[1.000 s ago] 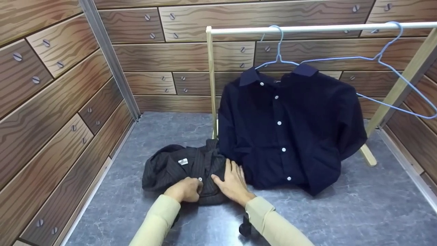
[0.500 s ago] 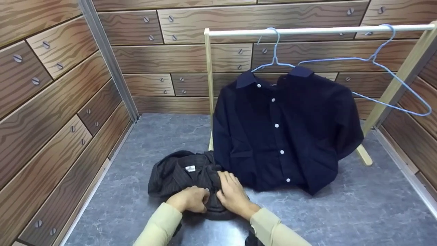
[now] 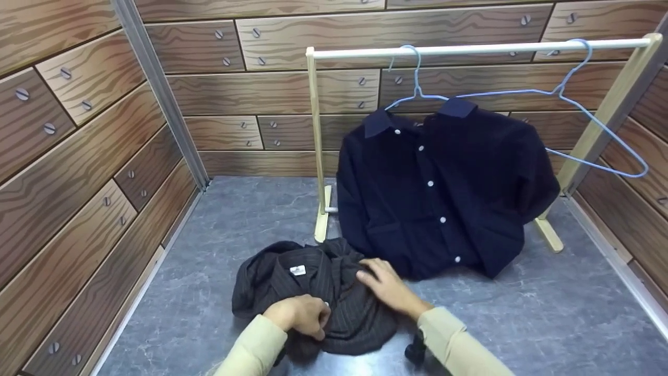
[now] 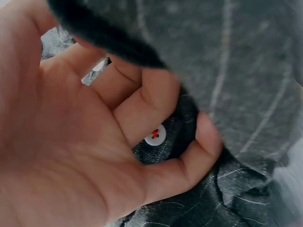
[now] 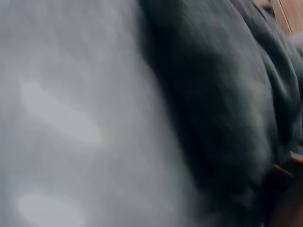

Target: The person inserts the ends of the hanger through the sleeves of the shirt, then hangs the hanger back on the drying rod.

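A dark pinstriped button-up shirt [image 3: 360, 313] lies bunched on the grey tabletop, its white collar label [image 3: 297, 270] facing up. My left hand [image 3: 300, 315] has its fingers curled at the front of this shirt and pinches the cloth. In the left wrist view, a fold of the striped cloth [image 4: 251, 85] covers the fingertips of my left hand [image 4: 85, 142], and a white button [image 4: 155, 135] with red thread shows below the fingers. My right hand [image 3: 391, 287] touches the shirt's right side, fingers fairly straight. The right wrist view is blurred, with only dark cloth [image 5: 227, 109] and a bit of finger showing.
Behind the hands stands a wooden rack [image 3: 480, 49]. On it a navy shirt [image 3: 407, 203] hangs from a blue hanger [image 3: 417, 78], its hem reaching the tabletop. A second blue hanger [image 3: 605, 115] hangs bare at the right. Wood-patterned walls [image 3: 83, 156] enclose the table.
The striped shirt has shifted right and toward me, and its right side is spread wider. My right hand has moved right along with it; the left hand keeps its pinch.
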`<state>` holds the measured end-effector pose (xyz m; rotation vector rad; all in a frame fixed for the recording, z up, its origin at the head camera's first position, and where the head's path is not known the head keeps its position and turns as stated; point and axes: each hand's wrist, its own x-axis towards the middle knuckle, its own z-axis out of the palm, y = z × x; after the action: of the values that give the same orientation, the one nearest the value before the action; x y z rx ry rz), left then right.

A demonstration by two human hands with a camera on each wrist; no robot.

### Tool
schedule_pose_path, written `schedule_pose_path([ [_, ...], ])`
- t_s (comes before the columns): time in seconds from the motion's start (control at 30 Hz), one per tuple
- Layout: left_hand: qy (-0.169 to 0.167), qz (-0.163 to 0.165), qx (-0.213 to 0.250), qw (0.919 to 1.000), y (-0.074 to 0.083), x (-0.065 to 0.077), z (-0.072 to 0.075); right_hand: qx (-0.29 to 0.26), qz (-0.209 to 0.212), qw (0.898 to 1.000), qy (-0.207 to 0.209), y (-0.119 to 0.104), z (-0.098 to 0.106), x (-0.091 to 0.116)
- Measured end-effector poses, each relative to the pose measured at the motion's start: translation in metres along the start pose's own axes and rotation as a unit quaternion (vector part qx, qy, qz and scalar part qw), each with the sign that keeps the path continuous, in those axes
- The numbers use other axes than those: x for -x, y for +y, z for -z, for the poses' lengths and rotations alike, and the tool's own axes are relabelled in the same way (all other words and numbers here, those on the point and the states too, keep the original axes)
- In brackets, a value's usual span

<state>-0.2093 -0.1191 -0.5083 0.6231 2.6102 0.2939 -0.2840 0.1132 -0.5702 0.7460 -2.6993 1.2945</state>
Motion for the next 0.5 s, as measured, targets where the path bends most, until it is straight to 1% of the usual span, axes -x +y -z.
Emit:
schedule_pose_path([
  [0.13, -0.006, -0.014, -0.008, 0.9999, 0.01, -0.002, -0.004, -0.039, -0.041, 0.998, 0.014, 0.012, 0.015, -0.011],
  [0.23, -0.003, -0.019, -0.021, 0.9996, 0.022, -0.004, -0.009, -0.057, -0.075, 0.996, 0.004, 0.017, 0.023, -0.014],
  [0.3, -0.001, -0.017, -0.034, 0.9993, 0.031, -0.007, -0.011, -0.067, -0.081, 0.994, -0.003, 0.016, 0.026, -0.013],
  [0.33, -0.003, -0.014, -0.036, 0.9992, 0.035, -0.009, -0.012, -0.073, -0.076, 0.994, 0.002, 0.014, 0.027, -0.013],
  [0.37, -0.005, -0.011, -0.039, 0.9991, 0.038, -0.011, -0.012, -0.08, -0.07, 0.994, 0.012, 0.013, 0.028, -0.012],
  [0.4, -0.008, -0.009, -0.041, 0.9991, 0.042, -0.013, -0.012, -0.084, -0.058, 0.994, 0.031, 0.013, 0.029, -0.012],
  [0.43, -0.011, -0.008, -0.04, 0.9991, 0.045, -0.014, -0.013, -0.08, -0.046, 0.994, 0.055, 0.012, 0.031, -0.011],
  [0.5, -0.02, -0.008, -0.036, 0.9991, 0.05, -0.016, -0.013, -0.057, -0.024, 0.992, 0.114, 0.014, 0.037, -0.009],
])
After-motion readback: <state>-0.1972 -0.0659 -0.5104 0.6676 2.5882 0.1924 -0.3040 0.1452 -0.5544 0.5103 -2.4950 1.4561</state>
